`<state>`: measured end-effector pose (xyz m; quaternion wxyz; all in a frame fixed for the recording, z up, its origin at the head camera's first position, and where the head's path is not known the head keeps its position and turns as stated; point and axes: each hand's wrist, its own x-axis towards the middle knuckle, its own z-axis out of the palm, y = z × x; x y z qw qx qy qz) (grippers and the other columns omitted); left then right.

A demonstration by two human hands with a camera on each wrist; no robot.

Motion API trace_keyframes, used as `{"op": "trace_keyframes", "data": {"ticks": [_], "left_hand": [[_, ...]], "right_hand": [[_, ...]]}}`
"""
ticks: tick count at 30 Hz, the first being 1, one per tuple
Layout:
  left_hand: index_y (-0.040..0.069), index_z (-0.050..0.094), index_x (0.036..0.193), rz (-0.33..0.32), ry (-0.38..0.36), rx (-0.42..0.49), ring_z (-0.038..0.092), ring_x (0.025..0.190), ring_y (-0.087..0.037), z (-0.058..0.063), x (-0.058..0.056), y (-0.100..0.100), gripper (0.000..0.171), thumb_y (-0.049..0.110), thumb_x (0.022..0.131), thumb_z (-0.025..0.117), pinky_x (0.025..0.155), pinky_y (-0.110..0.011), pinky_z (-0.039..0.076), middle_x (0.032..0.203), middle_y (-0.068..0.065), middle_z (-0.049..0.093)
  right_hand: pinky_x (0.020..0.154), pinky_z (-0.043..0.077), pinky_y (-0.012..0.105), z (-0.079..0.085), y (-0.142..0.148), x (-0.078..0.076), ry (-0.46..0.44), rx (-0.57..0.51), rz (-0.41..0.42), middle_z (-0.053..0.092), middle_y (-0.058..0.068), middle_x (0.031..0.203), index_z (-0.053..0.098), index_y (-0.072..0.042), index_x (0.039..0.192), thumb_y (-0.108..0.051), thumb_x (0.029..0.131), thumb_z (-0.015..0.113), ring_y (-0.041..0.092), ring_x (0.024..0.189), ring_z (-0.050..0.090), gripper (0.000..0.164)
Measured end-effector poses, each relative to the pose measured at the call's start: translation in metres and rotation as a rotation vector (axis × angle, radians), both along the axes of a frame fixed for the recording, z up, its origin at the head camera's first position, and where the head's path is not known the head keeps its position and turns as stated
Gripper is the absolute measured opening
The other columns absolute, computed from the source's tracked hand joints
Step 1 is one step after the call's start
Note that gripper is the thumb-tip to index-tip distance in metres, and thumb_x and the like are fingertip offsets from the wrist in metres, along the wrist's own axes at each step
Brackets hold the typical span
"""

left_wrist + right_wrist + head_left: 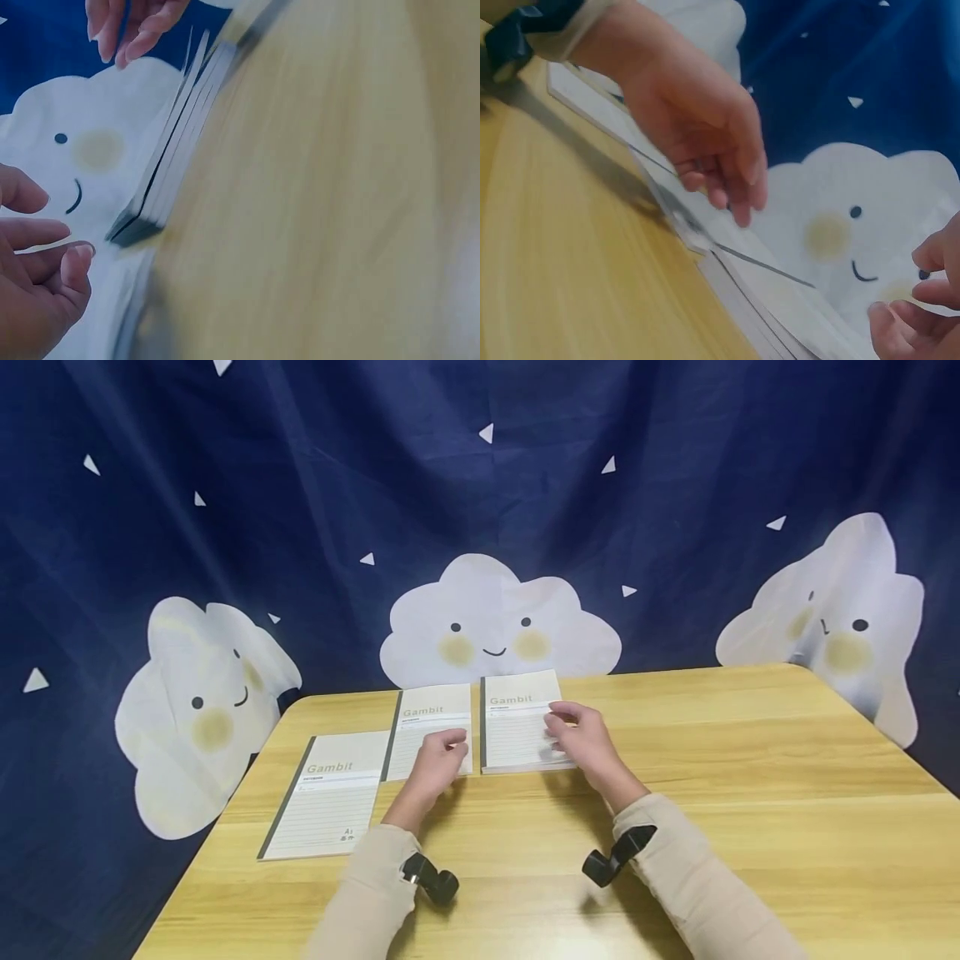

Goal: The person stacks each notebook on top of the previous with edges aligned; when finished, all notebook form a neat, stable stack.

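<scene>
Three places on the table hold white "Gambit" notebooks with dark spines. My left hand [440, 755] hovers over the lower right part of the middle notebook [426, 708], its fingers loosely bent with nothing between them. At the right side of the right-hand notebook stack [517, 727], my right hand [583, 737] is held with thumb and fingers apart and bent, also empty. In the left wrist view the stack [174, 142] shows several notebooks, the top cover slightly lifted at the far end. The front left notebook [330, 802] lies flat, away from both hands.
The wooden table [720, 827] extends to the right and toward me. Behind its far edge hangs a dark blue curtain [337, 485] printed with smiling clouds and white triangles. Each sleeve carries a black strapped wrist camera, the left one [431, 878] and the right one [617, 856].
</scene>
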<state>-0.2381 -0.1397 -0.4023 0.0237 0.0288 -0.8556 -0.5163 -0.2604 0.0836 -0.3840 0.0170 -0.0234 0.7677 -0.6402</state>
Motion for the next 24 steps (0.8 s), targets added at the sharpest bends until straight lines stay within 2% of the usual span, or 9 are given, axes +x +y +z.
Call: {"op": "trace_keyframes", "data": {"ticks": [5, 9, 14, 20, 22, 24], "left_hand": [[-0.006, 0.055, 0.126, 0.027, 0.043, -0.127, 0.057, 0.107, -0.032, 0.008, -0.005, -0.023, 0.040, 0.008, 0.089, 0.050, 0.093, -0.043, 0.048, 0.123, -0.023, 0.059], [-0.009, 0.051, 0.128, 0.051, 0.034, -0.233, 0.054, 0.114, -0.037, 0.010, -0.005, -0.053, 0.043, 0.009, 0.089, 0.048, 0.099, -0.047, 0.043, 0.125, -0.027, 0.056], [-0.009, 0.045, 0.133, 0.099, -0.029, -0.351, 0.044, 0.124, -0.043, 0.013, 0.004, -0.099, 0.047, 0.013, 0.092, 0.042, 0.104, -0.052, 0.037, 0.131, -0.030, 0.050], [-0.013, 0.044, 0.132, 0.155, -0.074, -0.469, 0.040, 0.125, -0.047, 0.020, 0.013, -0.146, 0.050, 0.018, 0.093, 0.041, 0.104, -0.055, 0.035, 0.134, -0.033, 0.044], [-0.012, 0.054, 0.121, 0.175, -0.067, -0.522, 0.048, 0.116, -0.046, 0.022, 0.016, -0.160, 0.045, 0.019, 0.092, 0.041, 0.096, -0.054, 0.041, 0.126, -0.033, 0.050], [-0.009, 0.061, 0.094, 0.202, -0.079, -0.557, 0.056, 0.088, -0.041, 0.022, 0.019, -0.172, 0.035, 0.020, 0.090, 0.042, 0.076, -0.047, 0.048, 0.097, -0.029, 0.060]], "right_hand": [[0.084, 0.055, 0.036, 0.002, -0.019, 0.007, -0.062, -0.101, 0.075, 0.053, 0.027, 0.121, 0.045, 0.009, 0.132, -0.007, 0.094, 0.052, 0.039, 0.106, 0.058, 0.042], [0.088, 0.053, 0.041, -0.001, -0.039, 0.014, -0.073, -0.165, 0.159, 0.050, 0.031, 0.123, 0.043, 0.011, 0.133, -0.005, 0.093, 0.052, 0.043, 0.109, 0.056, 0.044], [0.088, 0.053, 0.040, -0.007, -0.070, 0.024, -0.102, -0.198, 0.256, 0.052, 0.030, 0.122, 0.044, 0.010, 0.132, -0.004, 0.092, 0.052, 0.042, 0.109, 0.056, 0.043], [0.087, 0.053, 0.039, -0.015, -0.108, 0.038, -0.167, -0.228, 0.324, 0.054, 0.028, 0.118, 0.046, 0.010, 0.130, -0.005, 0.091, 0.054, 0.040, 0.106, 0.057, 0.042], [0.085, 0.055, 0.038, -0.017, -0.119, 0.045, -0.182, -0.226, 0.339, 0.056, 0.026, 0.116, 0.047, 0.010, 0.128, -0.005, 0.090, 0.055, 0.038, 0.102, 0.060, 0.042], [0.082, 0.056, 0.036, -0.020, -0.128, 0.051, -0.197, -0.223, 0.354, 0.058, 0.024, 0.113, 0.048, 0.010, 0.127, -0.005, 0.089, 0.056, 0.035, 0.098, 0.062, 0.042]]}}
